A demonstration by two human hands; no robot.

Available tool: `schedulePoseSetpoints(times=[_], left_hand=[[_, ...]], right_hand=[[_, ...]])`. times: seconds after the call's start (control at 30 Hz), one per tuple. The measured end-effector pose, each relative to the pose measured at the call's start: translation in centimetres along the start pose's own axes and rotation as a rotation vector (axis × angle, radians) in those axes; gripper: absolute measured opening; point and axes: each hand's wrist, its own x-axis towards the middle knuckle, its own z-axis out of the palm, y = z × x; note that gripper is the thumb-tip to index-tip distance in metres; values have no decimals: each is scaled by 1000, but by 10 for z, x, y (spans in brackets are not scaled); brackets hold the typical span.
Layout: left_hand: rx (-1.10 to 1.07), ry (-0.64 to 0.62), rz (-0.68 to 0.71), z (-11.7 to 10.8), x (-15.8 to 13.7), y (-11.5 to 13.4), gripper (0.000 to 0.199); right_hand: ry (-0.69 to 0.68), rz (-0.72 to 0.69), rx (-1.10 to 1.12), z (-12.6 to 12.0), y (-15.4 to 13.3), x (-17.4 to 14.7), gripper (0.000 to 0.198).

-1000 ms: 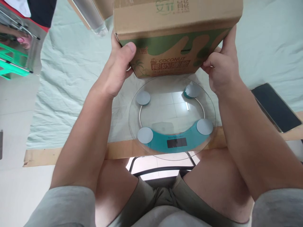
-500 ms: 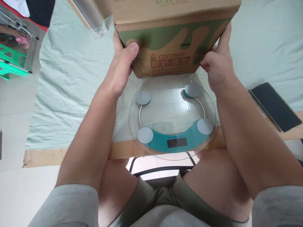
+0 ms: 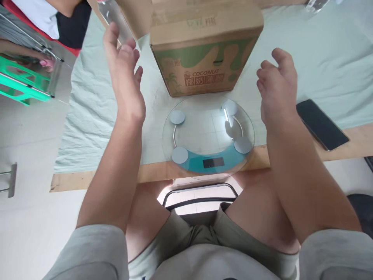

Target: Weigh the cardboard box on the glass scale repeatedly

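Observation:
A brown cardboard box (image 3: 201, 74) with green print and the word COCONUT stands on the cloth-covered table, just behind a round glass scale (image 3: 201, 128). The scale has grey foot pads, a teal band and a dark display; its near rim reaches past the wooden table edge. Left of the box, my left hand (image 3: 124, 70) is raised with fingers apart, holding nothing. On the other side, my right hand (image 3: 278, 85) is also free of the box, its fingers loosely bent and spread, nothing in them.
A black phone (image 3: 322, 124) lies beside my right forearm. Behind my left hand stands a clear bottle (image 3: 116, 19). Another clear object (image 3: 317, 4) shows at the far right. A green stool (image 3: 26, 77) and part of another person (image 3: 20, 50) are at the left.
Both hands have let go of the box and moved outward to either side. The box now stands upright behind the scale. The view has shifted slightly.

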Motion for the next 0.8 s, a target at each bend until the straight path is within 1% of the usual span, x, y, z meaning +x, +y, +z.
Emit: schedulePoseSetpoints(times=[0.07, 0.1, 0.17, 0.2, 0.23, 0.3, 0.37, 0.4, 0.47, 0.57, 0.63, 0.73, 0.8], left_hand=[[-22, 27, 121, -4, -20, 10, 63], [-25, 45, 149, -6, -31, 12, 51], [-10, 75, 150, -10, -53, 7, 28], [10, 85, 143, -12, -63, 1, 21], [31, 89, 139, -15, -72, -5, 23], [67, 82, 132, -22, -88, -17, 37], [114, 65, 84, -30, -98, -26, 45], [136, 57, 53, -35, -102, -28, 46], [176, 36, 9, -43, -105, -30, 48], [179, 1, 2, -53, -105, -30, 53], [193, -20, -25, -56, -104, -29, 54], [218, -46, -77, -56, -105, -30, 53], [219, -53, -99, -56, -106, -32, 51]], right_hand=[[78, 9, 53, -4, -20, -24, 47], [122, 0, 78, -4, -28, -36, 39], [214, -8, 115, 1, -37, -59, 25], [258, -1, 123, 3, -37, -68, 20], [300, 16, 129, 4, -35, -75, 16], [363, 65, 139, 3, -27, -84, 9], [399, 92, 141, -1, -18, -87, 1], [406, 97, 141, -4, -15, -88, 2], [398, 97, 138, -7, -12, -86, 4], [350, 107, 124, -10, -11, -84, 3], [327, 108, 105, -12, -9, -83, 2], [309, 70, 61, -16, -1, -80, 11], [312, 53, 33, -19, 6, -78, 13]])
